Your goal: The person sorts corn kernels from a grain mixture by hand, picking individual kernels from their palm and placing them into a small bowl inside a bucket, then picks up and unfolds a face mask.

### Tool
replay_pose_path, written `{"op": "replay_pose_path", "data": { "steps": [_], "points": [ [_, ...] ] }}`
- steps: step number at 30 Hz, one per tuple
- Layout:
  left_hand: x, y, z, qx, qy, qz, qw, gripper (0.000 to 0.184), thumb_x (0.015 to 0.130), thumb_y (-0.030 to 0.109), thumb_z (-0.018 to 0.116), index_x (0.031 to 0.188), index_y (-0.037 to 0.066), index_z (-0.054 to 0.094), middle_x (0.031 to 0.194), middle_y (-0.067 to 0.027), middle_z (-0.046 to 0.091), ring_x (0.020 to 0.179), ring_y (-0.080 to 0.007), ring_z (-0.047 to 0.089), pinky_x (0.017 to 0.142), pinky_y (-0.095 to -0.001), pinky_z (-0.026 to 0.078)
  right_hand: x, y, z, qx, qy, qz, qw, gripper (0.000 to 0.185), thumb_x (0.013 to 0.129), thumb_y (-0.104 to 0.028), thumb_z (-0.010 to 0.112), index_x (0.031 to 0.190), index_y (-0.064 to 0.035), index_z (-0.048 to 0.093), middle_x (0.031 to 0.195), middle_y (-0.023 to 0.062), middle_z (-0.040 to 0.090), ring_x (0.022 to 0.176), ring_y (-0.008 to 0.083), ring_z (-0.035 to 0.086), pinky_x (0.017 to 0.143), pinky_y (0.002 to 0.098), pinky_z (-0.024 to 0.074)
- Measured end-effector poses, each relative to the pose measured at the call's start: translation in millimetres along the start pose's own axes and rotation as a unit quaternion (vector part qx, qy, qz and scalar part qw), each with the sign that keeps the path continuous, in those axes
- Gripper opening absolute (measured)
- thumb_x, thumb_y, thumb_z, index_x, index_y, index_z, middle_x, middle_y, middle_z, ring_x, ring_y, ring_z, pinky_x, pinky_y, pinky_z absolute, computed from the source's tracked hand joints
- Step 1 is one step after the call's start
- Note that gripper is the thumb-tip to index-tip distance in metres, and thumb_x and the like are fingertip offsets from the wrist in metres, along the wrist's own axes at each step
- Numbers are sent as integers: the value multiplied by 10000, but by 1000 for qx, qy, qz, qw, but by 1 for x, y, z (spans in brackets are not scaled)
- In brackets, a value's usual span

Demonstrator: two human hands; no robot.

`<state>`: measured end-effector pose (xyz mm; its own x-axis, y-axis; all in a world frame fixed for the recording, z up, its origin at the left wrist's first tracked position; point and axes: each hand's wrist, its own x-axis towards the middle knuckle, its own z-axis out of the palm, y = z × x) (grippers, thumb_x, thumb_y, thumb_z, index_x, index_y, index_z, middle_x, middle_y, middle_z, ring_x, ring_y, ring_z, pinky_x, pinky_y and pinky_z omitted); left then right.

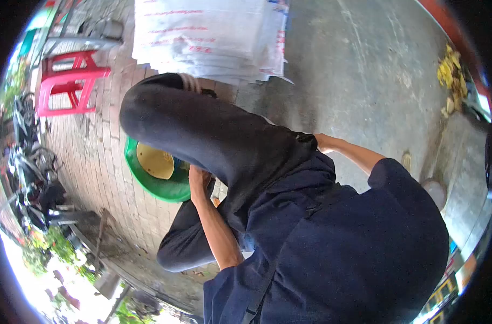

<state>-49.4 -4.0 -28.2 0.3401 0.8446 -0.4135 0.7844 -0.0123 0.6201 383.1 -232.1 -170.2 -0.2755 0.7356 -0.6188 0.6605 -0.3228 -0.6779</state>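
My left hand (199,177) reaches down beside my bent leg, at the near rim of a green plastic basin (151,186). Its fingers are mostly hidden by the black trouser leg and the basin edge, so what they hold, if anything, does not show. Inside the basin lies a round yellowish-beige object (155,161), partly covered by my knee. My right hand (324,143) is at my hip, against the black trousers (202,124). Its fingers are out of sight behind the cloth there.
A stack of white printed sacks or sheets (202,38) lies beyond my knee. Red plastic stools (73,83) stand on the brick paving to the left, with motorbikes (32,178) farther off. Grey concrete floor (359,70) spreads to the right, with a yellow heap (451,78) near its edge.
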Motion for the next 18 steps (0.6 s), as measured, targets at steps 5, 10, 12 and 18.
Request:
{"op": "replay_pose_path", "data": {
  "steps": [5,10,12,18],
  "points": [
    [-17,61,-31,47,39,-54,997,419,884,241,609,1225,1,559,1159,-238,621,1093,-412,582,893,-451,470,-20,-39,-74,-82,-28,86,992,194,749,-107,627,913,-71,724,842,163,701,846,352,669,735,428,520],
    [-51,86,-70,48,165,-80,982,450,888,225,652,1283,36,549,1154,-212,636,1084,-371,606,918,-411,475,-10,-48,-115,-226,-29,100,968,286,796,-182,646,1038,-32,675,972,192,687,955,375,641,811,443,500],
    [-89,97,-103,48,263,-112,957,417,877,184,670,1254,36,575,1110,-189,660,1045,-327,634,906,-396,487,11,-68,-126,-276,-7,38,960,324,804,-197,644,1073,-17,654,1000,200,677,983,372,632,827,443,491],
    [-222,69,-166,207,629,-319,678,299,941,252,582,1144,44,655,1045,-158,690,933,-281,664,854,-373,509,53,-181,-143,212,144,-75,964,270,879,-187,590,1090,-25,638,943,180,632,931,348,620,843,419,481]
  ]
}}
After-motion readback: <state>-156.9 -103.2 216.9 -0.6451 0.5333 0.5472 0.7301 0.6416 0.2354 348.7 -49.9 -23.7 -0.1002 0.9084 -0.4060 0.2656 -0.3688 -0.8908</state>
